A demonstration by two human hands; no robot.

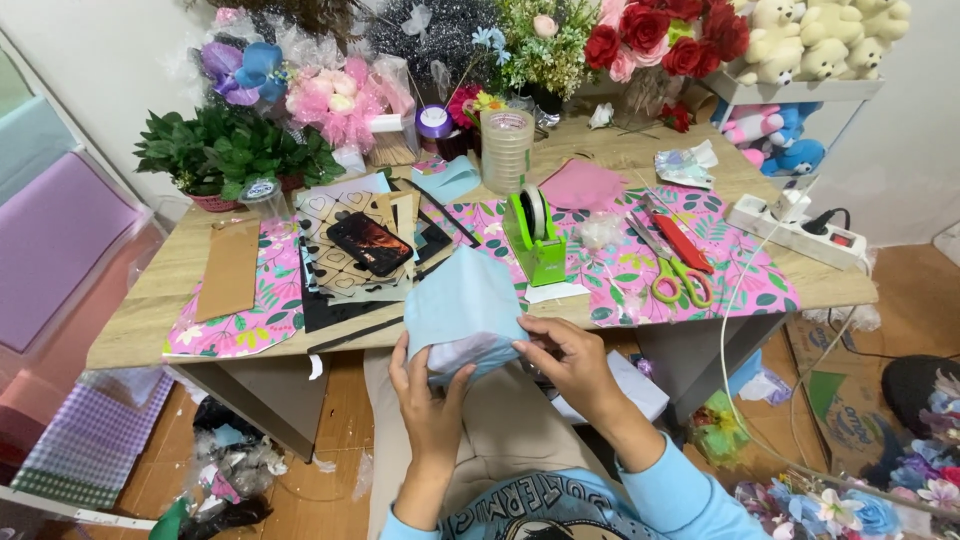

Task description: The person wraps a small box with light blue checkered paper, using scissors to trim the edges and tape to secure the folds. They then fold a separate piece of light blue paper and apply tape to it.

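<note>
Holding a light blue paper sheet [462,305] over the table edge [200,345], just in front of the green tape dispenser [540,240]. Risk: the sheet is bending and could be creasing or slipping, judged from the light grip. Left hand [430,400] is cupping its lower edge, fingers curled; right hand [570,360] is pinching the lower right corner.

The light blue paper sheet [462,300] hides the left hand's [428,400] fingertips, and at five o'clock the flower pile [880,500] is cropped by the frame's edge.
</note>
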